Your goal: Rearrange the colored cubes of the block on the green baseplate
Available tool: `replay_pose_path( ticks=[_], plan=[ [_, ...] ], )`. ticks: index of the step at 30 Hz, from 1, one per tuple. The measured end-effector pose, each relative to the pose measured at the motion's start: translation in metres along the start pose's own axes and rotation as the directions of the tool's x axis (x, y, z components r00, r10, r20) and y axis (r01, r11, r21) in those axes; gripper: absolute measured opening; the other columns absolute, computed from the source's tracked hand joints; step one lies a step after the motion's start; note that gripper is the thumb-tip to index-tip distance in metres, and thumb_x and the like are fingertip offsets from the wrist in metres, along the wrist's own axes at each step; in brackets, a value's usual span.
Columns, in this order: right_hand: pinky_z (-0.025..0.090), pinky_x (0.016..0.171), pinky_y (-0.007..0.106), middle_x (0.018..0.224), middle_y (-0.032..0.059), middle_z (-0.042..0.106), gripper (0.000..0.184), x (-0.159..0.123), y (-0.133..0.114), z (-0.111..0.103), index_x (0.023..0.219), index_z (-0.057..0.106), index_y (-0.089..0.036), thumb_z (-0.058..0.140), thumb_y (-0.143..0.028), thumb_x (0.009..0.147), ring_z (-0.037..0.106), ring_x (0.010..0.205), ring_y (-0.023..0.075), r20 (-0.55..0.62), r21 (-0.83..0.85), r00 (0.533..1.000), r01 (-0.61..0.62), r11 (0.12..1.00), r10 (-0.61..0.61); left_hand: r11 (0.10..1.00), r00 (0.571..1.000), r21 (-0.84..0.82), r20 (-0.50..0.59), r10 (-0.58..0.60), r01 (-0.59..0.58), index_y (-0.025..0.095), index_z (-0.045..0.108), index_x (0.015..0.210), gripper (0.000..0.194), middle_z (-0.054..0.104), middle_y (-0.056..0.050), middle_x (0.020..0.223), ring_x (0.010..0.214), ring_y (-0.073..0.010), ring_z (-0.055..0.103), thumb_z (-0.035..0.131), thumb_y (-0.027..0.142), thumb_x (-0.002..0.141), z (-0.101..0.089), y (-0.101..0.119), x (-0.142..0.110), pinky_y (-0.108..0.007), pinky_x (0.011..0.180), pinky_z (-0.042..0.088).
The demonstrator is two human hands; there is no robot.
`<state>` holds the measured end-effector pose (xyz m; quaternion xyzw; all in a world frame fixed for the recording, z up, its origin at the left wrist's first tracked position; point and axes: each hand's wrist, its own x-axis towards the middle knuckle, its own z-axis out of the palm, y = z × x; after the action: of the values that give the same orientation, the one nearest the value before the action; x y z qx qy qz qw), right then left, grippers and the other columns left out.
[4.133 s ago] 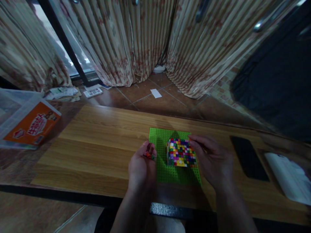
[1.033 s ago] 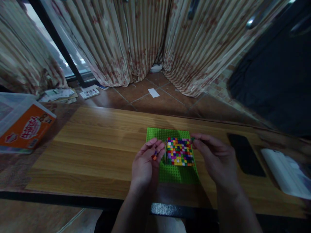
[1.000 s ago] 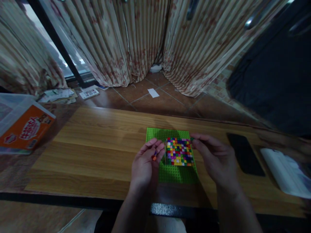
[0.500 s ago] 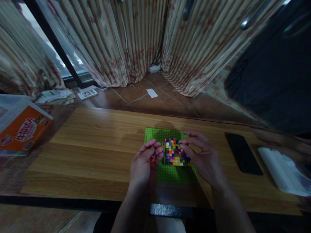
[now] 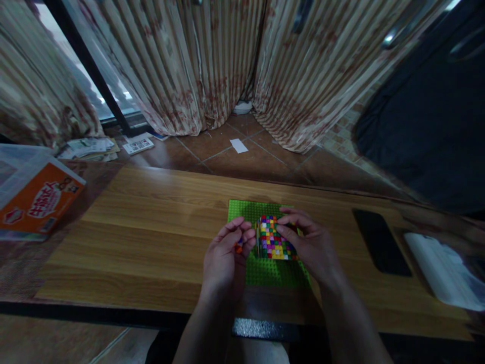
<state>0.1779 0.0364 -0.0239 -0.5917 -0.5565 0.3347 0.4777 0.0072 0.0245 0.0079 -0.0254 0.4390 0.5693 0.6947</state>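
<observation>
A green studded baseplate (image 5: 248,210) lies on the wooden table (image 5: 151,227). On it stands a square block of small many-coloured bricks (image 5: 271,243). My left hand (image 5: 224,258) is cupped just left of the block, fingers curled round a few small bricks, one of them orange (image 5: 238,247). My right hand (image 5: 307,245) rests on the block's right side. Its thumb and forefinger are pinched together over the block's far top; whether anything is between them is hidden.
A black phone (image 5: 381,241) and a white booklet (image 5: 441,268) lie to the right on the table. An orange box in a clear bin (image 5: 36,199) sits at the left. Papers (image 5: 94,147) litter the tiled floor by striped curtains (image 5: 212,65).
My right hand has moved left from the block's far right corner onto its top. The left hand has stayed cupped beside the block.
</observation>
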Motion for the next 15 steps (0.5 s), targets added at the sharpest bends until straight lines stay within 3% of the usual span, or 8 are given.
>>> replay_pose_path(
  ticks=[7, 15],
  plan=[
    [0.049, 0.096, 0.044, 0.111, 0.006, 0.071, 0.018, -0.0011, 0.002, 0.0018, 0.088, 0.072, -0.022, 0.076, -0.035, 0.076, 0.065, 0.104, 0.0227, 0.032, 0.068, 0.996, -0.088, 0.994, 0.086, 1.0, 0.999, 0.0, 0.032, -0.005, 0.005, 0.011, 0.069, 0.089, 0.017, 0.072, -0.006, 0.082, 0.066, -0.0095, 0.067, 0.06, 0.0, 0.081, -0.0027, -0.0026, 0.0008, -0.019, 0.065, 0.056],
    [0.05, 0.089, 0.04, 0.097, 0.003, 0.072, 0.017, -0.0002, 0.0031, 0.0022, 0.089, 0.072, -0.022, 0.074, -0.033, 0.077, 0.066, 0.091, 0.0198, 0.049, 0.045, 0.995, -0.095, 0.995, 0.092, 0.999, 0.997, 0.033, 0.071, -0.003, 0.001, 0.013, 0.068, 0.093, 0.015, 0.074, -0.006, 0.087, 0.064, -0.0086, 0.067, 0.065, 0.005, 0.081, -0.0065, -0.0036, 0.0017, -0.019, 0.062, 0.057]
  ],
)
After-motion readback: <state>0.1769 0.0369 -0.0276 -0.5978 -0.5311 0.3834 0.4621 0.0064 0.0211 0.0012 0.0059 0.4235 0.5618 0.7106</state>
